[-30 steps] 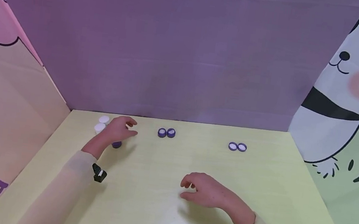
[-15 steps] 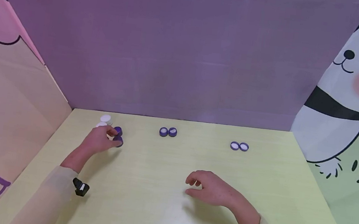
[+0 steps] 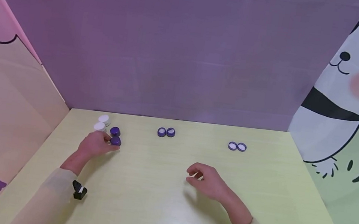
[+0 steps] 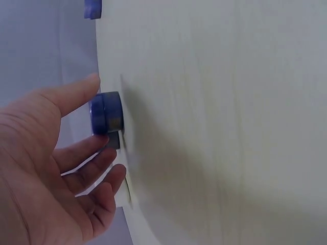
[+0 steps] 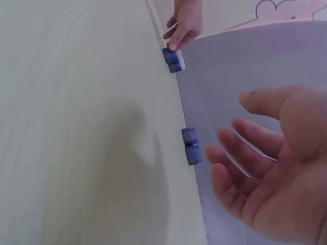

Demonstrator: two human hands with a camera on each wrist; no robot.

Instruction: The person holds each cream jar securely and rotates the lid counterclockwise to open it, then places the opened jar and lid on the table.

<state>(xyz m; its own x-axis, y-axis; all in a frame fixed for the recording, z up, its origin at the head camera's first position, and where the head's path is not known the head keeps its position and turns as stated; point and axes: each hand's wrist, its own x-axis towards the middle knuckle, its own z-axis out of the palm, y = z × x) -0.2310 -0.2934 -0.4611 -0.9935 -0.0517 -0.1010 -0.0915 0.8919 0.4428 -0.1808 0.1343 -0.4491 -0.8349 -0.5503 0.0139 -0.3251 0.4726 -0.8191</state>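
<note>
At the table's far left, my left hand (image 3: 93,144) has its thumb and index finger on opposite sides of the nearer small purple round container (image 3: 116,141), pinching it. In the left wrist view, this container (image 4: 107,113) shows a blue-purple part and a greyer part. Right behind it stands a second purple container (image 3: 115,131). Two white round containers (image 3: 100,127) are just left of that pair. Over the middle of the table, my right hand (image 3: 208,180) hovers with fingers loosely bent, holding nothing; the right wrist view shows its bare palm (image 5: 286,178).
A pair of purple containers with pale tops (image 3: 166,132) stands near the back edge. Two purple rings with white centres (image 3: 237,146) lie farther right. A purple backdrop (image 3: 187,52) rises behind the pale table (image 3: 140,205), with printed side panels.
My left hand has come from above the white containers back toward the near side, onto the nearer purple container. The right hand has shifted only slightly.
</note>
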